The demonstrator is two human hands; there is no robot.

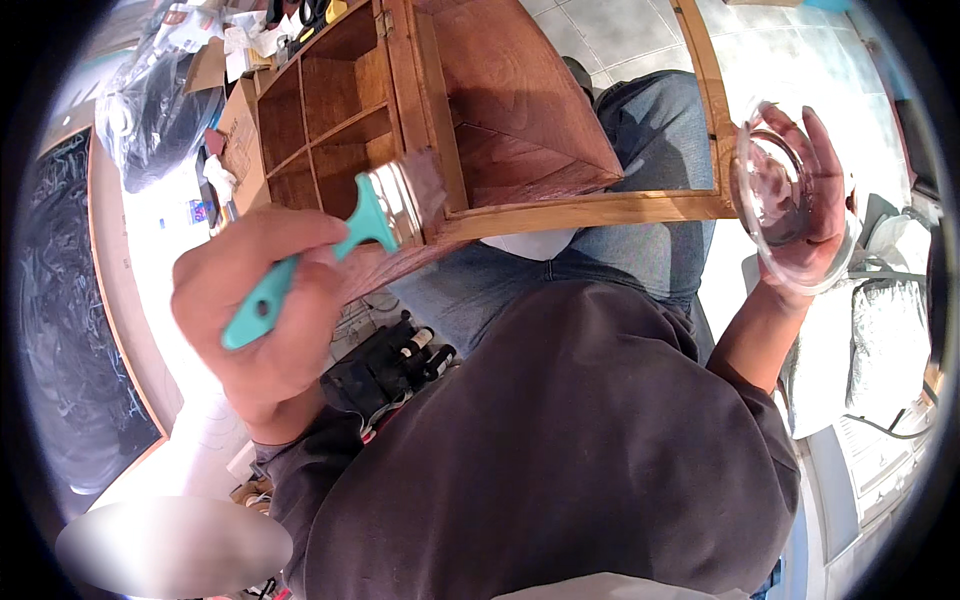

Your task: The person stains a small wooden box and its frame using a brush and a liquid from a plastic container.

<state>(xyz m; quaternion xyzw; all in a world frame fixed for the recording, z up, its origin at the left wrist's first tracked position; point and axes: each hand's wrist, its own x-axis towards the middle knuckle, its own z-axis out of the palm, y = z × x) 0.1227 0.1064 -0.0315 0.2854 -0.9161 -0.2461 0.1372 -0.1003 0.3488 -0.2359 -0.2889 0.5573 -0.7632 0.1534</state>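
Observation:
A paintbrush [372, 222] with a turquoise handle, a metal band and wide bristles is gripped in my left hand [225, 285]. Its bristles lie over the upright of a brown wooden cabinet [350, 130] with small square compartments; I cannot tell whether they touch. From the cabinet a hinged open door frame [590, 208] reaches right, across my knees. At its right end, my right hand [825, 185] holds a clear round plastic tub [775, 190], tilted, its wide mouth facing left. A reddish-brown tint shows inside the tub, with my fingers wrapped behind it.
Below the cabinet sits a black holder with small bottles [405, 350]. A cardboard box [240, 140] and a clear plastic bag [150, 120] stand at the far left, near a dark framed board [75, 330]. Silvery wrapped packages [885, 335] lie at the right.

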